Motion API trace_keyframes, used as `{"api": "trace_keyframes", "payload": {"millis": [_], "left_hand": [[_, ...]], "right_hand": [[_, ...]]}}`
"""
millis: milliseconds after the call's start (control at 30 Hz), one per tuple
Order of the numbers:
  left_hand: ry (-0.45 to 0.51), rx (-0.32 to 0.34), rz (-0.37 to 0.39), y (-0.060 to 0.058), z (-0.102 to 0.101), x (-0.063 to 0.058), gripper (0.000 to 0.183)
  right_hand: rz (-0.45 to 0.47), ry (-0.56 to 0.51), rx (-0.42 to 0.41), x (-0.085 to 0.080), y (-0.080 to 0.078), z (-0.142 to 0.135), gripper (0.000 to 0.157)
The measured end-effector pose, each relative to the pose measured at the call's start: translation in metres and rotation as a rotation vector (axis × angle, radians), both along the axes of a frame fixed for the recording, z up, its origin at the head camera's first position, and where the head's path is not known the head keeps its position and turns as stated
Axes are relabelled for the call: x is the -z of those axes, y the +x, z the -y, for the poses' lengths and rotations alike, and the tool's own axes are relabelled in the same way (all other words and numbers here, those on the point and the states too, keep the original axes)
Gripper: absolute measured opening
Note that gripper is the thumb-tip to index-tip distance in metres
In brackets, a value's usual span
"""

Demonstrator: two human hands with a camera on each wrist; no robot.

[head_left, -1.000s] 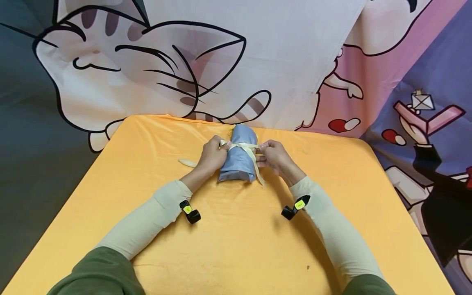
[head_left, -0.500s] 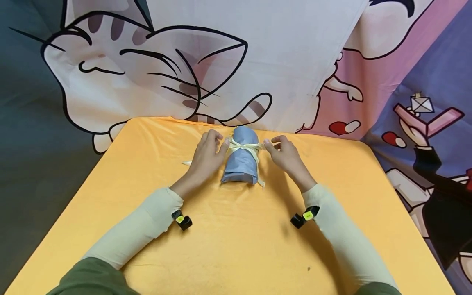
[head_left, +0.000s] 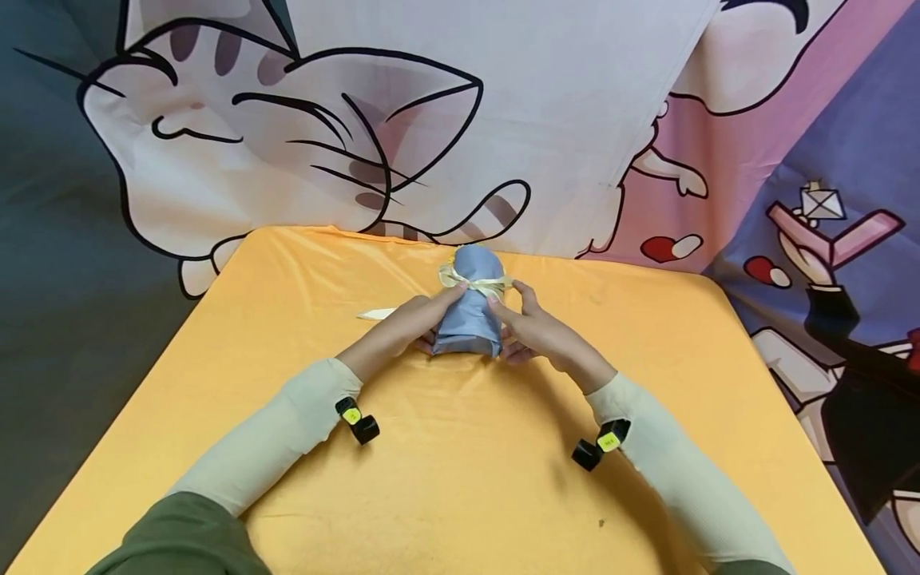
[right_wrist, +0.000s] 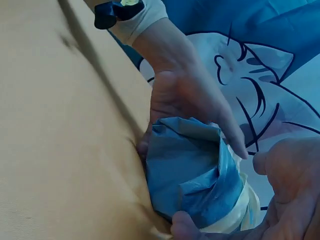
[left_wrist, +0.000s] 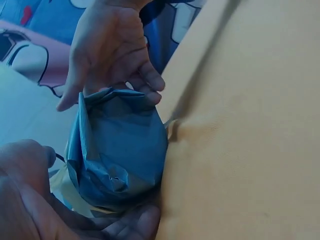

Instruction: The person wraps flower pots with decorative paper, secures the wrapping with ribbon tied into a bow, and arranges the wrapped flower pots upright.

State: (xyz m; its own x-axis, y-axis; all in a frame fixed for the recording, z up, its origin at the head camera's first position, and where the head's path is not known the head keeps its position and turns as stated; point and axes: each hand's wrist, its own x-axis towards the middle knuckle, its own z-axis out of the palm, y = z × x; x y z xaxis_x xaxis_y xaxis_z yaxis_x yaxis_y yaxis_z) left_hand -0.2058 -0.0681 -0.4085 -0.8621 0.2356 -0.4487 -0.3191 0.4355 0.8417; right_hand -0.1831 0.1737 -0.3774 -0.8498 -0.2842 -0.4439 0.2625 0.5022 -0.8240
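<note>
A bundle wrapped in blue paper (head_left: 470, 319) lies on the table, its folded end toward me. A pale yellow ribbon (head_left: 485, 284) is tied around it in a bow. My left hand (head_left: 406, 327) is at its left side, thumb over the top near the ribbon and fingers low along the side. On the opposite side is my right hand (head_left: 542, 331), thumb above the paper and fingers beside the bundle. In the left wrist view, the right hand's fingers (left_wrist: 152, 85) touch the paper (left_wrist: 120, 140), its thumb standing apart. What the paper holds is hidden.
The table has an orange-yellow cloth (head_left: 460, 471). A pale ribbon tail (head_left: 375, 315) lies left of the bundle. Behind the far edge hangs a backdrop with a cartoon cat (head_left: 216, 160). Something yellow shows at the bundle's far left edge.
A second ago both hands held the ribbon's ends. They let go and drew apart, then came back lower, to the bundle's sides. The bow's left loop now stands fuller.
</note>
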Motion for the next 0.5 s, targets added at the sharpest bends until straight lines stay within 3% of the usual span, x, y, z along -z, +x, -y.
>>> {"api": "trace_keyframes", "payload": {"millis": [233,500], "left_hand": [[0.057,-0.046,0.059,-0.014,-0.006,-0.002,0.093],[0.075,-0.039,0.113,-0.025,-0.010,-0.004,0.087]], "right_hand": [[-0.016,0.119,-0.015,0.000,-0.014,0.015,0.111],[0.122,0.032,-0.003,-0.001,-0.030,0.021,0.117]]}}
